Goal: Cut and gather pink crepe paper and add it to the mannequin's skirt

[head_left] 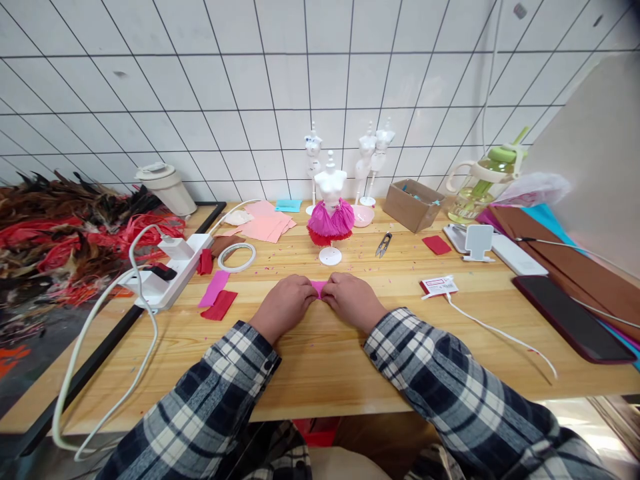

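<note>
My left hand (284, 302) and my right hand (353, 299) meet at the middle of the wooden table (320, 360), knuckles up. Both pinch a small magenta paper piece (319, 287) between their fingertips; only its top edge shows. Just beyond them stands a small white mannequin (331, 200) on a round base, wearing a fringed magenta and red skirt (331, 224). Small thread snips (383, 245) lie to its right.
Left: a power strip (170, 270) with white cables, a tape roll (237, 257), pink and red paper scraps (216, 297), pink sheets (265, 223), a feather heap (65, 227). Right: a cardboard box (413, 205), a dark phone (573, 317), a water jug (483, 183), more mannequins (373, 157).
</note>
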Tool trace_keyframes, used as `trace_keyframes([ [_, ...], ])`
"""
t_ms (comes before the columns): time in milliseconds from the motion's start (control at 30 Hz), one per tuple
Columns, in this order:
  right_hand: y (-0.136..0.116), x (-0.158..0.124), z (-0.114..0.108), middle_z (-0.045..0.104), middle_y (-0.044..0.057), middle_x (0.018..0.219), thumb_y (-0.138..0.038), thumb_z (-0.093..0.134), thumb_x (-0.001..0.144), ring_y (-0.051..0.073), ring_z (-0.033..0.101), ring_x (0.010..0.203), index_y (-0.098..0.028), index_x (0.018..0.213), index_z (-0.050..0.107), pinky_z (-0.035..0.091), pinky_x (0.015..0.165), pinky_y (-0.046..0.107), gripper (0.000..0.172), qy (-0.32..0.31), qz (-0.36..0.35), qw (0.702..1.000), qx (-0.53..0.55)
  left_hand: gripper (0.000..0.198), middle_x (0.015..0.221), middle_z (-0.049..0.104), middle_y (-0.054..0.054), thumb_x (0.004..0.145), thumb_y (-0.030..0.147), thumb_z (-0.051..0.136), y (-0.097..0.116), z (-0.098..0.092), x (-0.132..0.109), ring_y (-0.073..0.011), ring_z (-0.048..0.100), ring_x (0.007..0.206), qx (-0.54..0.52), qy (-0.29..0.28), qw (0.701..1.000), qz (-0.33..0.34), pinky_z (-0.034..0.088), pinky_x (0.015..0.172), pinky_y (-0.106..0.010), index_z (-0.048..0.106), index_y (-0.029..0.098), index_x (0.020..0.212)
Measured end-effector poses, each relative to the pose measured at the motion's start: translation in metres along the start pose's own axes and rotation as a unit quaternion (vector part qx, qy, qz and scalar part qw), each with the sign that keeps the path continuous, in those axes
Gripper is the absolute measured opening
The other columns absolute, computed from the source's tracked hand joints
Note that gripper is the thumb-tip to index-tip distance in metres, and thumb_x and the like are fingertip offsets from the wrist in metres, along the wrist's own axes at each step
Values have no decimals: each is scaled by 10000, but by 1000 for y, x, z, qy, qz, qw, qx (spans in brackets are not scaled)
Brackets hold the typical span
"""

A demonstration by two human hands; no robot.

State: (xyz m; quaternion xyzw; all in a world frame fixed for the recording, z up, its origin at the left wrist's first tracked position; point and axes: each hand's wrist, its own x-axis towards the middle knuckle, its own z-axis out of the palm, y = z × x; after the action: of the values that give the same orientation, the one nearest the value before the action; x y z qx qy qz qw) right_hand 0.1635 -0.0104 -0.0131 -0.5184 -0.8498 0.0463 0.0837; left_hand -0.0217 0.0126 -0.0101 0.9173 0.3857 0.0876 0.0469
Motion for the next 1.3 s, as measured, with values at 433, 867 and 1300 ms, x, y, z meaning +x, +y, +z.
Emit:
trace_keyframes([
  [433,0,0,-3,664,59,933,-335,435,963,178,611,863,-239,955,709,394,692,268,291,-20,22,1000,9,285,868,688,-91,936,223,451,2,0,0,-216,609,874,7,-12,1000,-4,459,801,-333,733,184,930],
  [867,1,0,-3,666,57,916,-325,434,959,177,615,841,-237,976,707,385,681,274,288,-27,33,999,18,291,827,691,-85,941,261,454,4,0,0,-215,619,831,24,-1,999,-25,455,778,-340,735,187,930],
  [1300,4,0,-1,690,44,909,-324,454,944,183,627,829,-258,970,706,381,654,278,262,-13,35,999,30,242,839,683,-80,923,239,472,4,-1,0,-214,618,818,9,-3,1000,-28,441,758,-334,706,177,925],
])
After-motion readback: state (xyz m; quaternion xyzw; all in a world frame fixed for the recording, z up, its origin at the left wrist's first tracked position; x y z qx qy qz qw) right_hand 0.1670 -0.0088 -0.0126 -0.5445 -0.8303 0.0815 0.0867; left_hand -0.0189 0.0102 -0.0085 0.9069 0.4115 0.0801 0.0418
